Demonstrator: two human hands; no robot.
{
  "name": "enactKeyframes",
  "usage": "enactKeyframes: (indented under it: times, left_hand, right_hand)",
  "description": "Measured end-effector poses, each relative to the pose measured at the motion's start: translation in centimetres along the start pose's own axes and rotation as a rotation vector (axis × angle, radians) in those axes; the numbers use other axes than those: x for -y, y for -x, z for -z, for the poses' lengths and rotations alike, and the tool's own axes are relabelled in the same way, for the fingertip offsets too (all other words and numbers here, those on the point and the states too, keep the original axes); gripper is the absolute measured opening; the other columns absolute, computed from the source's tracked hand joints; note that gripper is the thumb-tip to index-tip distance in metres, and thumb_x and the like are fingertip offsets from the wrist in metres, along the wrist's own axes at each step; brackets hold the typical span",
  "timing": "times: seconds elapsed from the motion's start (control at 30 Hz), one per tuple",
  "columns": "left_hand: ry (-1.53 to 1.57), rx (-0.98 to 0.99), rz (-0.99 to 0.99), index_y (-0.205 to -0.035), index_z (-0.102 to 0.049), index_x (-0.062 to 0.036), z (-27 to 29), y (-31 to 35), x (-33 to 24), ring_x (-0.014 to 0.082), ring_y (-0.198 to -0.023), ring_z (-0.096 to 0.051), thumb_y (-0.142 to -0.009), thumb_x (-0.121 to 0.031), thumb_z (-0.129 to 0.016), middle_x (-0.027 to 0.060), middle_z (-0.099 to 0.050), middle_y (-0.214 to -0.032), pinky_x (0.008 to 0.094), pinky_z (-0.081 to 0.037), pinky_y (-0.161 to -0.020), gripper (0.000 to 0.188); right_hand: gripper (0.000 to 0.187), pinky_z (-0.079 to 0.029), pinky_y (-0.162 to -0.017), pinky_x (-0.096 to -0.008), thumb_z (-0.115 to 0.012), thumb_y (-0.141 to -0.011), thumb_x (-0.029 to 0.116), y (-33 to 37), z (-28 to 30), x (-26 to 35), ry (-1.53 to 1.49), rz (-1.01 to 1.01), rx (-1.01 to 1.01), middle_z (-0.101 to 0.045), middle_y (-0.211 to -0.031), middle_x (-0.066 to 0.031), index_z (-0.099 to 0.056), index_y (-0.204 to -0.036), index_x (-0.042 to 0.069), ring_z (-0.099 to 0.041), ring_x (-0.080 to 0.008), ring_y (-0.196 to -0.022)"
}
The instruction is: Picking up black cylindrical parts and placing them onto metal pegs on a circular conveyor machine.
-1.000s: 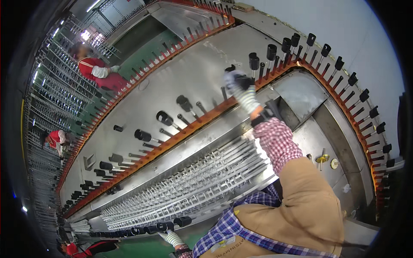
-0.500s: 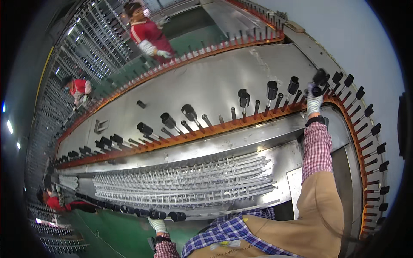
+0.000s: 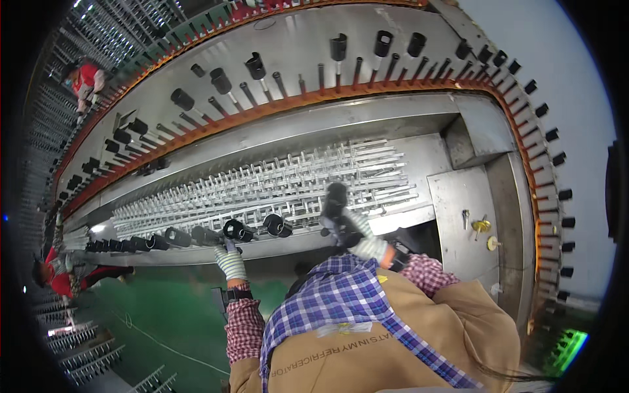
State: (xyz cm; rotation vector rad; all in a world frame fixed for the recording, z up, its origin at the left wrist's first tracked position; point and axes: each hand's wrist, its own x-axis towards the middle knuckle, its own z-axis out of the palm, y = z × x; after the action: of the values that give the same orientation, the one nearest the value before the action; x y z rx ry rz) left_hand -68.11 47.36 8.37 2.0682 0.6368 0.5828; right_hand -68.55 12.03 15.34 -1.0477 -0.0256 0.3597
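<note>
My right hand point(image 3: 365, 243), in a striped glove, is closed around black cylindrical parts. One black cylindrical part point(image 3: 336, 195) sticks up from its fingers, smeared by motion, over the right part of the metal racks. My left hand point(image 3: 229, 263), gloved alike, reaches the row of black parts along the trough's near edge. Its fingers are closed at a blurred black part point(image 3: 207, 236), partly hidden by it. Just right of these fingers sits an open-ended black part point(image 3: 237, 230), with another black part point(image 3: 278, 226) further right.
Silvery metal racks point(image 3: 262, 190) lie in the steel trough point(image 3: 413, 215). Beyond it, an orange-edged conveyor track point(image 3: 308, 98) carries upright pins, several topped with black parts, and curves round on the right. Small brass-coloured pieces point(image 3: 481, 225) lie on a steel plate. Another person point(image 3: 56, 278) works at far left.
My right hand has come back from the conveyor's pins to the trough's near side, with black parts in it. The view has shifted; my left hand stays by the row of black parts.
</note>
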Motion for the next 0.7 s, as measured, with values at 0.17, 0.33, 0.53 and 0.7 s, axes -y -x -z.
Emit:
enactKeyframes:
  times: [0.17, 0.33, 0.53, 0.7]
  left_hand:
    - [0.122, 0.232, 0.296, -0.091, -0.054, -0.0025, 2.3, -0.4, -3.7, 0.0084, -0.054, -0.046, -0.079, -0.039, -0.058, 0.0077, -0.054, -0.073, 0.025, -0.038, -0.043, 0.039]
    - [0.242, 0.339, -0.205, -0.113, -0.048, -0.004, 5.3, -1.6, -1.0, 0.0075, -0.065, -0.049, -0.083, -0.021, -0.055, 0.0064, -0.055, -0.097, 0.0219, -0.041, -0.05, 0.036]
    - [0.452, 0.328, 0.336, -0.109, -0.047, -0.0086, 12.0, -8.1, 7.9, 0.0151, -0.07, -0.054, -0.086, -0.021, -0.045, 0.0068, -0.058, -0.098, 0.0273, -0.044, -0.058, 0.026]
    - [0.784, 0.043, 0.654, -0.11, -0.045, -0.0087, 14.0, -14.5, 11.9, 0.022, -0.081, -0.056, -0.089, -0.036, -0.038, 0.009, -0.055, -0.102, 0.0332, -0.047, -0.072, 0.035]
  right_hand:
    - [0.037, -0.047, -0.069, -0.0354, -0.057, -0.074, 0.006, 1.7, -3.1, -3.9, 1.223, 0.251, -0.383, -0.059, -0.094, -0.0169, -0.049, -0.11, 0.004, -0.059, -0.0255, -0.081]
    - [0.031, -0.045, -0.045, -0.0234, -0.054, -0.082, 0.031, 3.2, -2.9, -0.8, -0.299, -0.053, -0.412, -0.06, -0.072, -0.0071, -0.055, -0.091, 0.002, -0.057, -0.0143, -0.059]
    - [0.04, -0.041, -0.033, -0.0279, -0.055, -0.08, 0.039, 3.8, -0.9, -1.9, 0.749, -0.004, -0.818, -0.053, -0.048, -0.0114, -0.053, -0.076, -0.001, -0.052, -0.0192, -0.036]
    - [0.047, -0.038, -0.033, -0.0289, -0.058, -0.076, 0.046, 5.0, -5.9, 0.3, 0.556, 0.096, -0.992, -0.05, -0.043, -0.0051, -0.053, -0.054, 0.005, -0.049, -0.017, -0.034]
